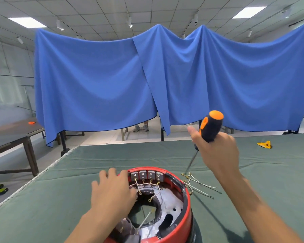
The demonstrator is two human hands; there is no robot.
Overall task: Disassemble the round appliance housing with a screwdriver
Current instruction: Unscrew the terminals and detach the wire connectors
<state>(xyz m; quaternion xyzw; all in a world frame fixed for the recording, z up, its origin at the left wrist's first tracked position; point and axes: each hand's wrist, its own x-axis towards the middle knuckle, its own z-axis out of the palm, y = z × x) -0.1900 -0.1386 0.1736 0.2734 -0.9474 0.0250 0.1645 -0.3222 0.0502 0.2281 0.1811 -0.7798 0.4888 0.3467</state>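
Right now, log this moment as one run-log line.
left hand: rests on red housing rim | right hand: grips screwdriver, tip raised beside housing | loose wires: on green cloth

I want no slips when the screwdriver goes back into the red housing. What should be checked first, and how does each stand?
1. Right hand grips screwdriver firmly: ok.
2. Left hand steadies red housing: ok, resting on its rim.
3. Tip seated in a screw: not ok, it hangs above the loose wires.
4. Next screw located: cannot tell.
5. Housing flat on green cloth: cannot tell.
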